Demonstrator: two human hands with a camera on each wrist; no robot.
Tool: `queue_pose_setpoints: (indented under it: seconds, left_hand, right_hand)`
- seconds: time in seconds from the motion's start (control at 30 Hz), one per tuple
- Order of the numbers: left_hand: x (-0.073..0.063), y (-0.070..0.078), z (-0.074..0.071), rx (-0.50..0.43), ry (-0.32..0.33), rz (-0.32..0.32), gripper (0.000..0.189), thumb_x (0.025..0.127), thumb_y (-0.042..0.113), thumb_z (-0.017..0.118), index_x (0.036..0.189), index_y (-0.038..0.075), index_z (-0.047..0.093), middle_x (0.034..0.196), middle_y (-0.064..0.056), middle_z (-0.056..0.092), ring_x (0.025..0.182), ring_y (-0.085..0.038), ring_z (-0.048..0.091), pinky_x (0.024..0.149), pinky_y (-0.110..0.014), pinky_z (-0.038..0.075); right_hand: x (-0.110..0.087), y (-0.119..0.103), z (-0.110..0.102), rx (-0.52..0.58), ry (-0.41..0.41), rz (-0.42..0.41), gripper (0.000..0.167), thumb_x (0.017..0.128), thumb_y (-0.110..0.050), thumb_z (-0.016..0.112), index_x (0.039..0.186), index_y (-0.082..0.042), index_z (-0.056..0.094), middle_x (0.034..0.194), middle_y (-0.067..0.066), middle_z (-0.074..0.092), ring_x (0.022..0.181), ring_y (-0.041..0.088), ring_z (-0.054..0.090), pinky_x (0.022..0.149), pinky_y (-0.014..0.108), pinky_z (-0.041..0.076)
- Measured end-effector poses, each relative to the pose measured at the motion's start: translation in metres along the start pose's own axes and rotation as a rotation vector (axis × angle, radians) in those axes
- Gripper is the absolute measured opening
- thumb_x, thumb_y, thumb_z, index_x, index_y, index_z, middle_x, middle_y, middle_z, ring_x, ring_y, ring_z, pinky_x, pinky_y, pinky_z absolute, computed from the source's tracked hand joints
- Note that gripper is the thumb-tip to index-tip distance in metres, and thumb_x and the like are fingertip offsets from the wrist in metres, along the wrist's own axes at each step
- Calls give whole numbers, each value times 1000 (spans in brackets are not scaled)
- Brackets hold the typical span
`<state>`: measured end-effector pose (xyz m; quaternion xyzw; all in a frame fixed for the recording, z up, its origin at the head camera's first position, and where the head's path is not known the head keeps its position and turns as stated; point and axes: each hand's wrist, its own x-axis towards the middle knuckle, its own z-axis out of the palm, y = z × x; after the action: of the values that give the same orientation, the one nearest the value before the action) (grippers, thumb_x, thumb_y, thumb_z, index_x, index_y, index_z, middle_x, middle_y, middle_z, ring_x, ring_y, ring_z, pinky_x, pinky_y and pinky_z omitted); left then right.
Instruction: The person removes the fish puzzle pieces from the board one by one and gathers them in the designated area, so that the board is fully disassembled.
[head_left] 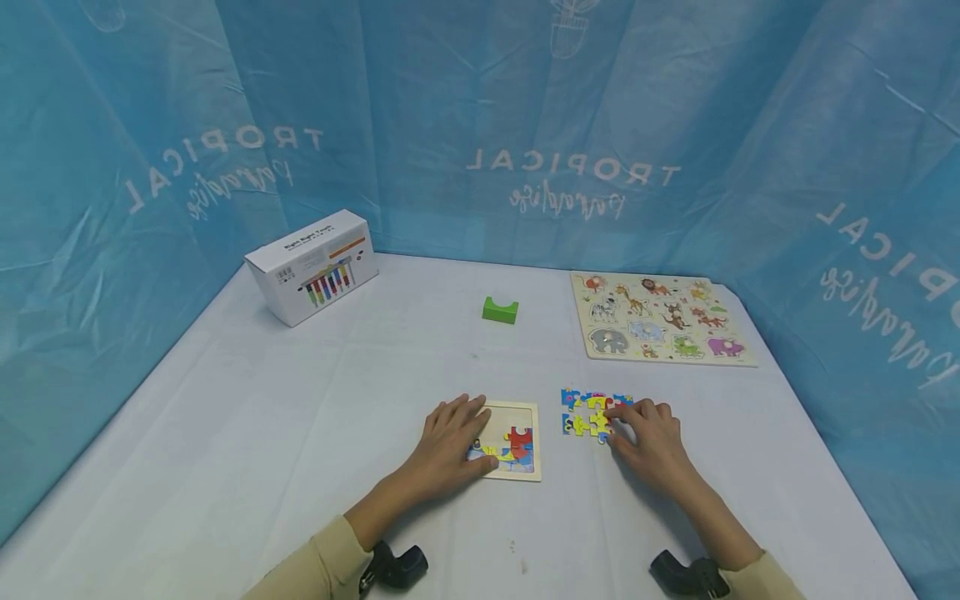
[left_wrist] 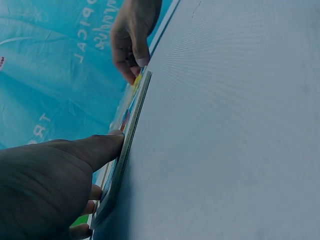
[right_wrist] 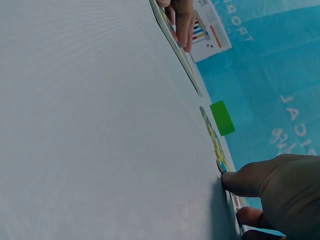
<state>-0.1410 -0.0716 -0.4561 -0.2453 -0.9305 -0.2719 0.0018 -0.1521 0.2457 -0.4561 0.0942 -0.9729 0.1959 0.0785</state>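
Observation:
A small square wooden puzzle tray lies in front of me, partly filled with red, yellow and blue pieces along its lower and right side. My left hand rests on the tray's left part with fingers spread, thumb on its lower edge, hiding that side. Right of the tray is a group of loose jigsaw pieces, yellow, blue and red. My right hand is at the group's right edge, thumb and index finger pinching a puzzle piece there, mostly hidden by the fingers. In the right wrist view its thumb touches the pieces' edge.
A wooden animal puzzle board lies at the back right. A green block with a curved notch sits behind the tray. At the back left stands a white box. Blue printed cloth hangs around the white-covered table.

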Motion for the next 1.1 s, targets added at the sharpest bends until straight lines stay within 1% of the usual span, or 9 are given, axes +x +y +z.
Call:
queue_pose_setpoints:
  seconds: [0.37,0.8,0.97,1.1]
  left_hand:
    - [0,1,0,-5,1,-7,66,81,36,67,135,2,49,148,-14,38,140,-36,27,111,-59,18]
    - [0,0,0,9,3,7,65,82,35,67,135,1,49,147,-15,39,140,-37,27,111,-60,19]
    - [0,0,0,2,2,5,66,82,36,67,135,2,49,148,-14,39,141,-36,26,111,-59,18]
    - [0,0,0,3,2,2,66,82,36,67,135,2,49,148,-14,38,141,-36,26,111,-59,18]
  right_hand:
    - [0,-1,-1,1,-17,1,32,80,-17,71,112,-14,67,97,9,52,95,29,40,77,42,30]
    - [0,-2,-1,6,-19,13,33,80,-15,71,112,-16,66,99,10,54,97,30,41,79,44,31]
    - [0,-4,-2,10,-5,16,34,79,-14,72,112,-14,66,100,11,55,97,29,41,80,45,31]
    - [-1,-11,-3,36,9,-5,34,78,-12,72,111,-11,66,100,11,55,97,29,42,81,45,31]
